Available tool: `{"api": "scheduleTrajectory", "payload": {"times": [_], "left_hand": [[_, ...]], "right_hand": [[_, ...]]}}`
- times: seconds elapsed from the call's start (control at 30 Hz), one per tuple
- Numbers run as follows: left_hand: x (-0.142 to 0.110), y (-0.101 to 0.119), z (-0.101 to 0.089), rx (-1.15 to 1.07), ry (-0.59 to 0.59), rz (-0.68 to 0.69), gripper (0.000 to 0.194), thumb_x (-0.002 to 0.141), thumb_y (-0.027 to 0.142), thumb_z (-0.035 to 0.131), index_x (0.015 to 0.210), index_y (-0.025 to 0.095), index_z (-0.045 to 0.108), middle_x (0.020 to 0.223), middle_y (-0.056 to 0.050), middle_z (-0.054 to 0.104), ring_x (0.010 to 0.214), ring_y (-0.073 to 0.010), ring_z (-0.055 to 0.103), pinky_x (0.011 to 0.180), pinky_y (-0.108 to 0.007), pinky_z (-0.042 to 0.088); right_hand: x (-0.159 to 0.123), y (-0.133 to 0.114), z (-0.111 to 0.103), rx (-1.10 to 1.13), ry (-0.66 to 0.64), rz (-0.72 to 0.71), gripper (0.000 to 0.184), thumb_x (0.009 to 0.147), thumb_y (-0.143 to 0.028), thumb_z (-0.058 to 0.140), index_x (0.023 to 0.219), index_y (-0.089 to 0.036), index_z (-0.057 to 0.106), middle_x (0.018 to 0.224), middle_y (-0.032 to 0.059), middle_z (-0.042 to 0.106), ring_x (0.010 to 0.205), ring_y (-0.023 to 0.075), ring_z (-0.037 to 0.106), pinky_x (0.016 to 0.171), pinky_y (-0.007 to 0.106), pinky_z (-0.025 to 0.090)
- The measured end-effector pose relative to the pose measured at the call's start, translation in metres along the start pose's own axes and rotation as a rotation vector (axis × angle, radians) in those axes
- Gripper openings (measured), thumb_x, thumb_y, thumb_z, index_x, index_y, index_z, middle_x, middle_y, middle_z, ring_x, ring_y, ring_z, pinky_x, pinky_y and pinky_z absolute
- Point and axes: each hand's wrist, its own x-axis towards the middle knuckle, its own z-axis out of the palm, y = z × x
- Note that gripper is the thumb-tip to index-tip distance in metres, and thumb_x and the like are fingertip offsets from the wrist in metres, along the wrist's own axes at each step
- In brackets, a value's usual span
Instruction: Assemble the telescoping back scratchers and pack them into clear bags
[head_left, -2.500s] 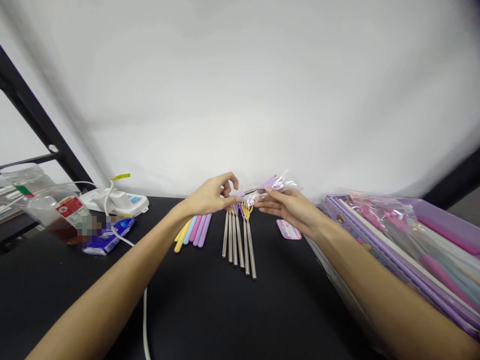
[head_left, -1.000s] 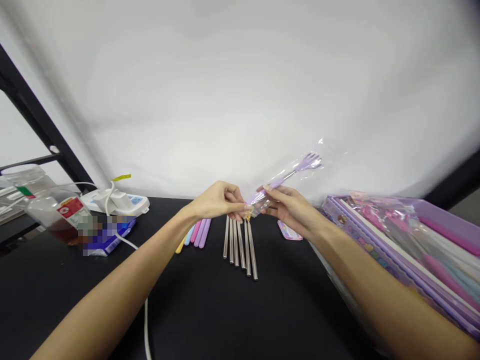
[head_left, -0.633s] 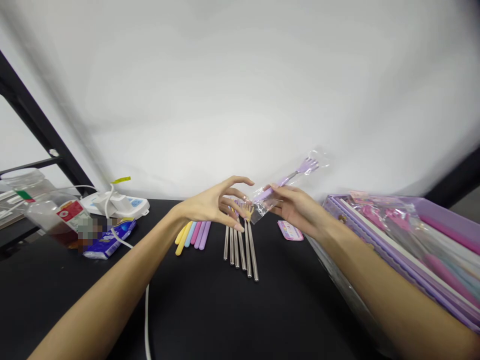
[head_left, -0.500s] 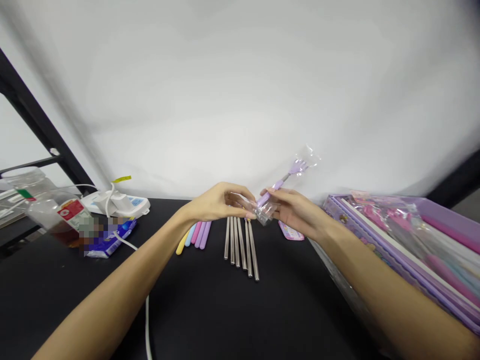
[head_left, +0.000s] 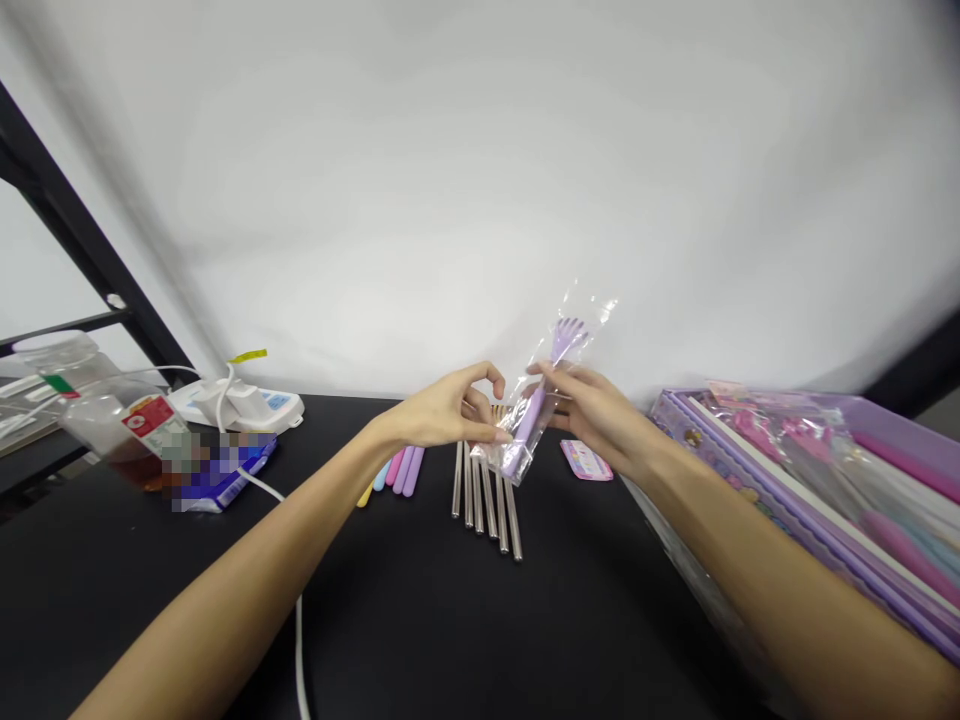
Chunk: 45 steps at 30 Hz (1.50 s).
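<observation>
Black worktop (head_left: pixel 420 620) | right hand (head_left: pixel 592 405) grasps clear bag (head_left: pixel 521 450) around upright lilac claw-headed back scratcher (head_left: pixel 541 395) | left hand (head_left: pixel 442 412) curled, fingertips touching bag | held above steel rods (head_left: pixel 487 505)

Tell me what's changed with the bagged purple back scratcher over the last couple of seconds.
The purple back scratcher in its clear plastic bag has swung from nearly level to almost upright, head pointing up. The right hand grips it, with the left hand at the bag's lower edge. The steel rods on the black table stayed in their row.
</observation>
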Motion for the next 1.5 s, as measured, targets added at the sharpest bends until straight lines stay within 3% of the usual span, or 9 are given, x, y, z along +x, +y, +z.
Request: {"api": "scheduleTrajectory", "payload": {"times": [0.17, 0.33, 0.4, 0.63, 0.93, 1.1, 1.2, 1.3, 1.5], "left_hand": [[-0.002, 0.002, -0.002, -0.003, -0.118, -0.053, 0.044, 0.075, 0.041, 0.077, 0.1, 0.021, 0.046, 0.073, -0.002, 0.068, 0.067, -0.0151, 0.066, 0.066, -0.03, 0.051], [0.002, 0.005, -0.003, -0.013, 0.245, 0.149, 0.036, 0.089, 0.044, 0.062, 0.114, 0.021, 0.048, 0.113, -0.009, 0.065, 0.094, -0.0178, 0.068, 0.083, -0.032, 0.054], [0.005, 0.005, -0.002, 0.003, 0.289, 0.197, 0.035, 0.09, 0.042, 0.061, 0.117, 0.021, 0.052, 0.124, -0.01, 0.059, 0.098, -0.0171, 0.067, 0.086, -0.032, 0.053], [0.007, 0.002, 0.001, 0.107, 0.357, 0.16, 0.041, 0.079, 0.039, 0.075, 0.112, 0.018, 0.062, 0.109, -0.007, 0.064, 0.084, -0.0144, 0.065, 0.076, -0.03, 0.055], [0.003, 0.003, 0.006, 0.074, 0.272, 0.187, 0.076, 0.075, 0.031, 0.078, 0.138, 0.033, 0.036, 0.137, -0.009, 0.047, 0.069, -0.0069, 0.063, 0.073, -0.031, 0.057], [0.006, 0.001, 0.007, 0.125, 0.249, 0.232, 0.031, 0.078, 0.035, 0.074, 0.1, 0.019, 0.061, 0.133, -0.009, 0.05, 0.085, -0.0126, 0.065, 0.079, -0.031, 0.057], [0.01, -0.002, 0.009, 0.119, 0.261, 0.195, 0.025, 0.08, 0.037, 0.072, 0.083, 0.014, 0.063, 0.116, -0.009, 0.06, 0.094, -0.0176, 0.065, 0.084, -0.033, 0.056], [0.012, -0.005, 0.013, 0.023, 0.226, 0.154, 0.026, 0.082, 0.035, 0.071, 0.096, 0.016, 0.061, 0.103, -0.005, 0.063, 0.086, -0.0149, 0.066, 0.078, -0.031, 0.055], [0.012, -0.008, 0.016, -0.035, 0.224, 0.165, 0.046, 0.079, 0.03, 0.074, 0.12, 0.021, 0.055, 0.127, -0.009, 0.054, 0.077, -0.0098, 0.062, 0.074, -0.03, 0.055]], "right_hand": [[0.001, -0.002, -0.007, -0.061, -0.045, 0.021, 0.028, 0.079, -0.044, 0.076, 0.085, -0.018, 0.067, 0.08, 0.0026, 0.068, 0.077, 0.0152, 0.064, 0.07, 0.029, 0.052], [-0.006, -0.007, -0.008, -0.21, -0.362, 0.099, 0.032, 0.081, -0.047, 0.072, 0.086, -0.015, 0.069, 0.079, 0.0048, 0.069, 0.067, 0.013, 0.06, 0.056, 0.025, 0.046], [-0.009, -0.009, -0.007, -0.277, -0.46, 0.119, 0.032, 0.082, -0.048, 0.071, 0.089, -0.016, 0.069, 0.076, 0.004, 0.069, 0.066, 0.013, 0.06, 0.053, 0.024, 0.045], [-0.015, -0.004, -0.001, -0.349, -0.597, 0.215, 0.027, 0.077, -0.044, 0.075, 0.085, -0.019, 0.07, 0.084, 0.0057, 0.073, 0.075, 0.0192, 0.067, 0.056, 0.028, 0.053], [-0.017, -0.007, -0.004, -0.395, -0.675, 0.262, 0.032, 0.076, -0.048, 0.075, 0.083, -0.017, 0.07, 0.078, 0.0054, 0.071, 0.063, 0.0146, 0.063, 0.053, 0.027, 0.054], [-0.016, -0.005, -0.007, -0.39, -0.627, 0.25, 0.027, 0.075, -0.045, 0.076, 0.079, -0.018, 0.07, 0.075, 0.0036, 0.068, 0.064, 0.015, 0.062, 0.053, 0.027, 0.055], [-0.014, -0.002, -0.008, -0.368, -0.606, 0.237, 0.028, 0.076, -0.045, 0.075, 0.08, -0.018, 0.07, 0.075, 0.0036, 0.067, 0.067, 0.0156, 0.063, 0.054, 0.027, 0.056], [-0.014, -0.001, -0.009, -0.346, -0.569, 0.217, 0.027, 0.077, -0.044, 0.075, 0.083, -0.019, 0.071, 0.078, 0.0032, 0.067, 0.069, 0.0151, 0.063, 0.055, 0.026, 0.056], [-0.016, -0.003, -0.008, -0.357, -0.595, 0.214, 0.033, 0.078, -0.048, 0.073, 0.089, -0.018, 0.072, 0.084, 0.0061, 0.071, 0.072, 0.0175, 0.066, 0.056, 0.028, 0.056]]}}
